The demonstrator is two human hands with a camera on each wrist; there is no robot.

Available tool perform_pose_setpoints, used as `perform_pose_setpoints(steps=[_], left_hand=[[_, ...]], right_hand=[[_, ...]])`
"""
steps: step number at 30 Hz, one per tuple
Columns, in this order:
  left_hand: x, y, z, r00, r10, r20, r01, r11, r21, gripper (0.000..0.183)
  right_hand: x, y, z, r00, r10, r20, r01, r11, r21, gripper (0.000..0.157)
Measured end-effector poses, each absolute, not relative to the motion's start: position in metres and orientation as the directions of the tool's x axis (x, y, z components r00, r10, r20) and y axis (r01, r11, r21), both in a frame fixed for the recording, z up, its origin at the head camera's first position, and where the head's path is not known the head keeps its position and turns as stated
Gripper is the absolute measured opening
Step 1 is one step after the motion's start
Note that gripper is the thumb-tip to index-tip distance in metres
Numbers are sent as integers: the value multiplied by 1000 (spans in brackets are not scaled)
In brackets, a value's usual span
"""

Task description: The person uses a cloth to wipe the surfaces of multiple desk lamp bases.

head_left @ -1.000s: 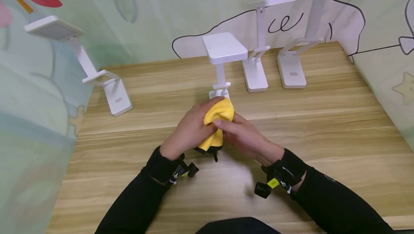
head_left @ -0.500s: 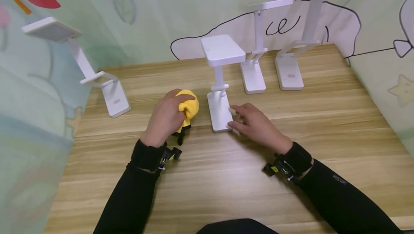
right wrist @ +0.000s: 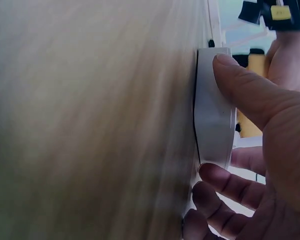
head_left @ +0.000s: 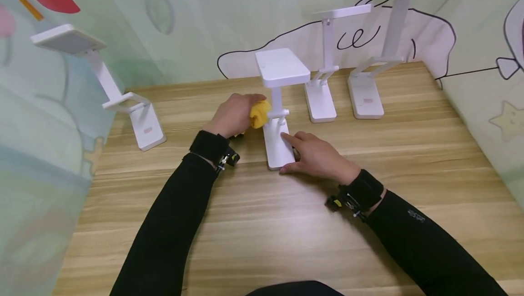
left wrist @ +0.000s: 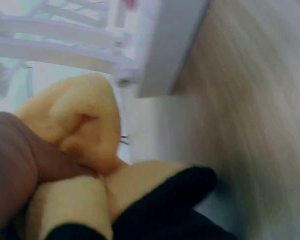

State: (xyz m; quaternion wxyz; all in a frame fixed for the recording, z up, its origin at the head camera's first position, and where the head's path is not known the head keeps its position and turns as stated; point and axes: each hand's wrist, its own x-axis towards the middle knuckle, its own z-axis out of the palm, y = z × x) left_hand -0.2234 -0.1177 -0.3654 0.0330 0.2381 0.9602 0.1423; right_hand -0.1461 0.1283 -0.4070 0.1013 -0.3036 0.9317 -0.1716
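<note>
A white desk lamp (head_left: 276,143) stands at the middle of the wooden table, its flat head tilted over the base. My left hand (head_left: 232,116) holds a bunched yellow cloth (head_left: 259,114) with black edging right beside the lamp's lower hinge. In the left wrist view the thumb presses into the cloth's folds (left wrist: 85,117). The right hand (head_left: 317,157) grips the lamp's base from the right. Seen from the right wrist, the thumb lies on the front edge of the base (right wrist: 212,112), and fingers bend around its side.
Another white lamp (head_left: 147,127) stands at the left of the table (head_left: 254,223). Two more, a shorter lamp (head_left: 320,100) and a taller lamp (head_left: 365,96), stand behind to the right. A wall with cartoon drawings (head_left: 184,27) borders the back and sides.
Both hands first held the cloth together in front of the lamp. The right hand let go and took hold of the base; the left carried the cloth left, then back toward the hinge.
</note>
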Motion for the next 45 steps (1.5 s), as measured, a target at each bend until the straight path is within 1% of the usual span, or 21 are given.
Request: perform_pose_setpoints(steps=[3, 6, 8, 11, 13, 15, 20, 23, 27, 28, 32, 36, 39, 41, 43, 45], left_hand=[[-231, -108, -372, -893, 450, 8, 434, 856, 280, 61], [-232, -104, -379, -882, 470, 13, 457, 850, 263, 59], [-231, -102, -381, -858, 513, -7, 498, 836, 229, 56], [-231, -100, -383, -811, 584, -36, 574, 806, 143, 52], [-231, -98, -383, -800, 597, -58, 590, 801, 99, 50], [-229, -96, -383, -810, 580, -87, 574, 814, 89, 49], [-220, -96, -383, -880, 447, -160, 421, 890, 172, 45], [-214, -97, -386, -906, 403, -125, 377, 906, 192, 37], [-202, -100, -390, -916, 400, -40, 390, 909, 150, 24], [-199, -101, -391, -915, 402, -26, 395, 909, 134, 24], [-183, -102, -395, -917, 399, 2, 397, 912, 98, 30], [-166, -104, -395, -888, 458, -19, 454, 885, 103, 38], [-153, -109, -386, -865, 497, -74, 482, 862, 156, 46], [-146, -111, -378, -855, 512, -83, 490, 849, 198, 52], [-142, -108, -373, -845, 532, -58, 510, 833, 216, 54], [-140, -102, -372, -821, 571, -13, 561, 811, 166, 52]], right_hand=[[-146, 129, -409, -790, -609, -74, -541, 749, -383, 99], [-147, 128, -410, -783, -619, -64, -552, 738, -388, 99], [-148, 128, -410, -783, -620, -59, -555, 737, -385, 99], [-149, 129, -410, -785, -618, -48, -560, 740, -373, 99], [-149, 130, -411, -788, -615, -41, -562, 744, -361, 99], [-149, 132, -411, -789, -613, -36, -565, 748, -350, 99], [-148, 132, -411, -790, -612, -17, -574, 750, -328, 98], [-148, 131, -411, -793, -609, -12, -572, 752, -329, 98], [-148, 130, -410, -797, -604, -26, -560, 755, -341, 98], [-148, 130, -411, -798, -602, -31, -557, 755, -346, 99], [-147, 131, -411, -807, -589, -45, -540, 766, -350, 100], [-146, 131, -411, -817, -575, -47, -523, 773, -359, 100], [-145, 130, -412, -817, -575, -43, -522, 769, -368, 100], [-145, 129, -412, -814, -579, -40, -527, 766, -368, 100], [-146, 128, -412, -811, -584, -39, -530, 761, -374, 99], [-146, 127, -413, -808, -587, -36, -531, 755, -384, 96]])
